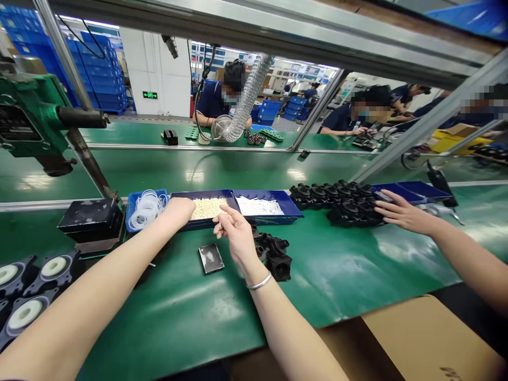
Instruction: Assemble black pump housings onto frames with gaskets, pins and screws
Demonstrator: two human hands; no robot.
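Left hand (184, 212) is resting at cream pieces (208, 207) (fingers hidden, grip unclear); right hand (235, 232) is pinching perhaps a pale bit (220, 225), risking a drop if slackening.

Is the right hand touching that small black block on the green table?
Apart: the head view shows green table between the right hand and the small black block.

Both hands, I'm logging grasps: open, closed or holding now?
Left hand: by beige pieces, fingers hidden; cannot tell.
Right hand: curled; whether holding anything, cannot tell.
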